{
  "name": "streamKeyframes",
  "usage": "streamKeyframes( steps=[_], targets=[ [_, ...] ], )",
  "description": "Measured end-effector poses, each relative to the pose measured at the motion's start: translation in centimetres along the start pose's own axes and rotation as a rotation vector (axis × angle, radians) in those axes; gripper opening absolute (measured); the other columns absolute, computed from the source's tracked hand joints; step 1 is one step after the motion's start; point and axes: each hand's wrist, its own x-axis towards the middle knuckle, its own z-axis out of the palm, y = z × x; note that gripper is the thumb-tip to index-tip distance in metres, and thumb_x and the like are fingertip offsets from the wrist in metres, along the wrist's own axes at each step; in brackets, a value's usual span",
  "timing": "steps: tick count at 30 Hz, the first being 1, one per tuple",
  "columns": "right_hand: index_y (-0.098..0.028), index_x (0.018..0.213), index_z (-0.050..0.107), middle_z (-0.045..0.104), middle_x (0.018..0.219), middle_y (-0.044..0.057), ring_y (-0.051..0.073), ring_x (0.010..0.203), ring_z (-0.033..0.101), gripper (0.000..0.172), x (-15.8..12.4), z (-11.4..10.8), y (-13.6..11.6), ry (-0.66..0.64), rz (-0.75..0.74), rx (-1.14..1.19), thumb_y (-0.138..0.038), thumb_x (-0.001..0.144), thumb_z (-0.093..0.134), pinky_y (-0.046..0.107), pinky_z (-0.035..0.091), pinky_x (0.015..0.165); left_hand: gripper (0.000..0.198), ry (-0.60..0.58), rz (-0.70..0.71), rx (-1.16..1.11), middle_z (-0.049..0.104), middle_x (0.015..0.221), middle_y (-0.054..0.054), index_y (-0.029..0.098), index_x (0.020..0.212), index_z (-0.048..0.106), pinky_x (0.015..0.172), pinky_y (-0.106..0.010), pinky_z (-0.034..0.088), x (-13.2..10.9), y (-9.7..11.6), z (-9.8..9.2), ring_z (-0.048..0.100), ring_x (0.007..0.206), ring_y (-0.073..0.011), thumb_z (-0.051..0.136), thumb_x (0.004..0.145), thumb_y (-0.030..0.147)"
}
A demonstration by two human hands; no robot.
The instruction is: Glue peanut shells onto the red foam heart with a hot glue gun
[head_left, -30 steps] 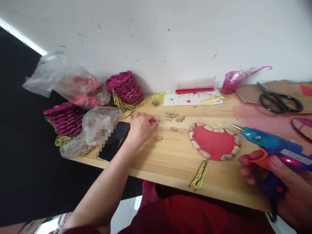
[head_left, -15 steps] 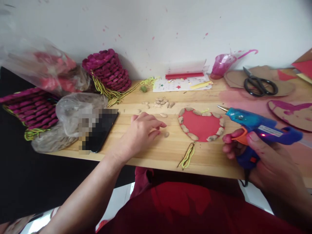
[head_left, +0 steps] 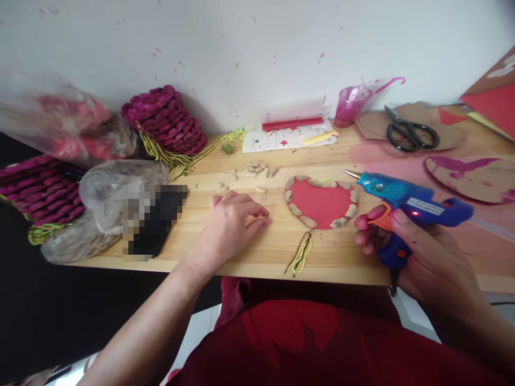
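My left hand [head_left: 229, 228] rests on the wooden table [head_left: 257, 252], fingers curled down with the tips pressed together just left of the red heart [head_left: 319, 202]. What lies under the fingertips is hidden. The heart is a red cutout ringed with peanut shells, and a yellow-green yarn tassel [head_left: 300, 254] hangs from its lower tip. My right hand [head_left: 422, 257] grips a blue hot glue gun [head_left: 402, 195], a finger on the orange trigger. Its metal nozzle points left, close to the heart's upper right edge. Loose peanut shells [head_left: 257, 170] lie behind my left hand.
Woven magenta baskets [head_left: 169, 120], plastic bags [head_left: 112, 193] and a dark phone [head_left: 156, 225] crowd the left end. Along the wall sit a sheet of star paper [head_left: 289, 138], a pink cup [head_left: 352, 104] and black scissors [head_left: 410, 131] on cardboard. A painted cardboard heart [head_left: 470, 177] lies at right.
My left hand has come back from the shell pile toward me and settled over a lone shell left of the heart. The glue gun stays beside the heart; my head has tilted.
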Motion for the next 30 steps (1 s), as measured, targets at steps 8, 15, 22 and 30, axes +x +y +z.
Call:
streamKeyframes(
  steps=[8,15,22,30],
  targets=[
    [-0.021,0.080,0.075,0.070,0.074,0.002,0.014,0.056,0.066,0.022,-0.1,-0.1,0.1,-0.045,-0.017,0.021,-0.043,0.078,0.080,0.022,0.051,0.048,0.008,-0.026,-0.018,0.048,0.075,0.085,-0.002,0.026,0.082,0.075,0.086,-0.045,0.036,-0.1,0.2,0.1,0.062,0.087,-0.0227,0.070,0.088,0.030],
    [-0.020,0.083,0.074,0.071,0.078,0.000,0.012,0.061,0.068,0.020,-0.3,-0.4,0.1,-0.101,-0.047,0.064,-0.040,0.085,0.075,0.019,0.051,0.051,0.006,0.036,0.064,0.065,0.073,0.080,0.001,0.026,0.079,0.073,0.083,-0.044,0.034,0.3,2.1,-0.7,0.063,0.083,-0.0219,0.073,0.085,0.027],
    [-0.022,0.086,0.075,0.073,0.080,0.001,0.013,0.066,0.069,0.019,-1.1,-1.4,-0.5,-0.088,-0.088,-0.013,-0.040,0.090,0.072,0.022,0.053,0.058,0.012,0.030,0.300,0.042,0.071,0.082,0.000,0.027,0.084,0.075,0.085,-0.042,0.032,2.5,6.7,0.7,0.059,0.088,-0.0212,0.068,0.092,0.032],
    [-0.022,0.082,0.075,0.073,0.077,0.001,0.013,0.063,0.068,0.020,-0.4,-2.4,0.0,-0.055,-0.064,0.055,-0.042,0.086,0.076,0.021,0.052,0.056,0.016,-0.001,0.354,0.067,0.069,0.077,-0.002,0.023,0.078,0.073,0.084,-0.042,0.030,3.6,7.6,2.4,0.056,0.087,-0.0225,0.067,0.093,0.027]
  ],
)
